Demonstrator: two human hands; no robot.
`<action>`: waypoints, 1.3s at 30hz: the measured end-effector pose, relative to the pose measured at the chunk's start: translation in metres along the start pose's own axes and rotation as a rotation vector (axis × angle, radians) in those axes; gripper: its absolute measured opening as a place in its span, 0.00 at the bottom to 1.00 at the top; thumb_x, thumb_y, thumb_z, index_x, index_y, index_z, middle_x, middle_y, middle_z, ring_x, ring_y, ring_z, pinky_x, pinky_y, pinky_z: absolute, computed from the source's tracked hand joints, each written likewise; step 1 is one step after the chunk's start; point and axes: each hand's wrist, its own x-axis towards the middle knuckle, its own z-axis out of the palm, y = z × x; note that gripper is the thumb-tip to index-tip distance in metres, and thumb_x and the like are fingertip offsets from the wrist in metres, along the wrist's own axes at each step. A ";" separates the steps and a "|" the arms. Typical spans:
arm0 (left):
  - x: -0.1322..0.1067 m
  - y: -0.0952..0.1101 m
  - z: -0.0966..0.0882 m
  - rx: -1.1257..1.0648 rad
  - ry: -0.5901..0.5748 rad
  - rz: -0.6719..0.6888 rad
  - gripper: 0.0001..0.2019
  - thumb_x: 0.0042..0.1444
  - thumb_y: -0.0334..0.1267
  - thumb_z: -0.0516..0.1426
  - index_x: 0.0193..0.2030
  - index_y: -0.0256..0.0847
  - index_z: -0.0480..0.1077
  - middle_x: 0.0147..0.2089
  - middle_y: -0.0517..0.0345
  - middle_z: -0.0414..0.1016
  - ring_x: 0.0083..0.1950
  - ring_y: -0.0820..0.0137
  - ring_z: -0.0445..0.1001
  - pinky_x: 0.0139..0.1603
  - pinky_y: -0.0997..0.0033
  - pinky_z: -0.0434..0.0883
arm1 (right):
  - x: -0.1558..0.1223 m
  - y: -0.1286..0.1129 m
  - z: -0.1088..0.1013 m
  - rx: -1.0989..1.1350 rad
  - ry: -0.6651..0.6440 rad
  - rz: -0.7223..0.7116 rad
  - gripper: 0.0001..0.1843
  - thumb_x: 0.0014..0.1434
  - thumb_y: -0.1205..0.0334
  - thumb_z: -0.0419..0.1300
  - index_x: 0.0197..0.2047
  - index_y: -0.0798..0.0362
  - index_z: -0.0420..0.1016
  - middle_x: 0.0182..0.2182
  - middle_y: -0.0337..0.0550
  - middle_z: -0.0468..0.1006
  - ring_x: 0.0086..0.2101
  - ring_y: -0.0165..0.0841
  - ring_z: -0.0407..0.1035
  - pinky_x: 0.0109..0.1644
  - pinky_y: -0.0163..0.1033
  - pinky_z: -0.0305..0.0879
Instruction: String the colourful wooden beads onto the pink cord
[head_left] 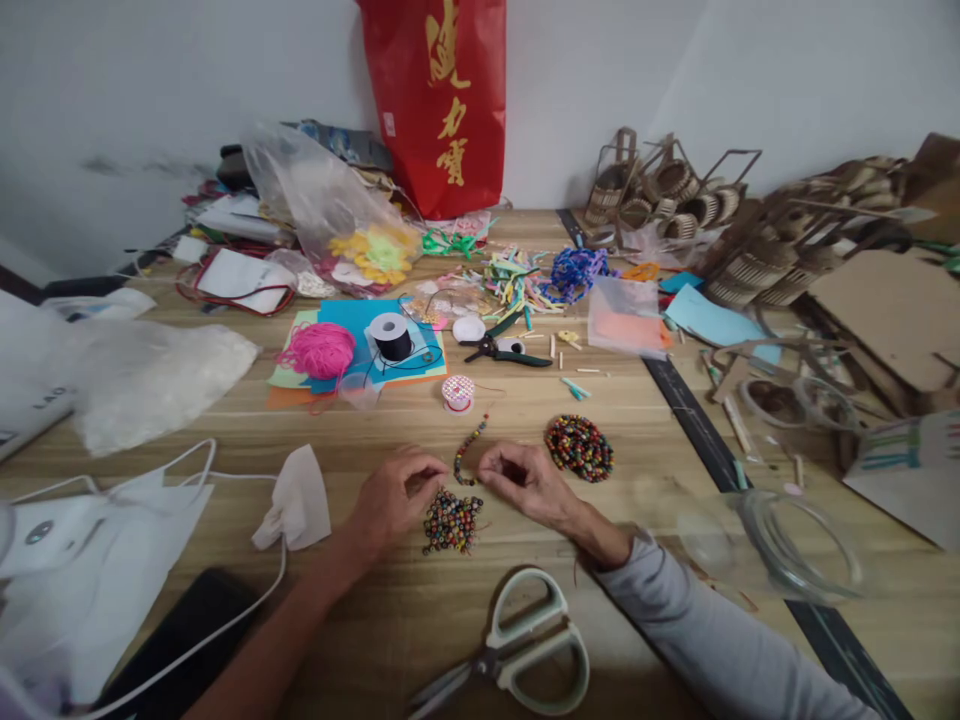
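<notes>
My left hand [395, 493] rests on the wooden table [390, 620] with its fingers pinched together just above a small heap of coloured beads [451, 521]. My right hand [523, 481] is curled, its fingertips pinching the near end of a short strand of threaded beads [468, 447]. That strand runs up toward a small pink-and-white thread spool [458, 392]. A larger round pile of coloured beads [578, 447] lies just right of my right hand. What my left fingertips hold is too small to make out.
White-handled scissors [517, 650] lie near the front edge. A glass jar [780, 545] lies on its side at right. Pink yarn [319, 349], a black spool [391, 336] and green pliers [501, 350] sit farther back. A red bag [442, 100] stands against the wall, cardboard pieces [885, 310] at right.
</notes>
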 end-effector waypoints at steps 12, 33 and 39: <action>-0.007 -0.023 0.000 0.024 -0.005 -0.026 0.07 0.54 0.30 0.57 0.35 0.39 0.77 0.35 0.54 0.77 0.38 0.67 0.74 0.41 0.69 0.70 | 0.003 -0.001 0.000 -0.074 -0.012 -0.038 0.13 0.62 0.54 0.56 0.32 0.55 0.70 0.23 0.38 0.68 0.22 0.27 0.57 0.25 0.32 0.53; -0.003 -0.026 0.002 0.056 -0.035 0.084 0.07 0.54 0.28 0.57 0.35 0.40 0.76 0.34 0.55 0.77 0.38 0.67 0.74 0.41 0.71 0.70 | -0.004 -0.007 0.014 -0.084 -0.019 0.007 0.11 0.61 0.56 0.57 0.32 0.55 0.71 0.23 0.37 0.68 0.23 0.27 0.58 0.26 0.32 0.54; 0.002 -0.024 0.000 0.087 -0.072 0.095 0.08 0.53 0.27 0.57 0.34 0.41 0.76 0.33 0.56 0.76 0.36 0.67 0.74 0.39 0.72 0.69 | -0.003 -0.007 0.011 -0.075 -0.023 0.016 0.10 0.60 0.58 0.57 0.31 0.55 0.70 0.23 0.37 0.67 0.22 0.26 0.57 0.25 0.32 0.53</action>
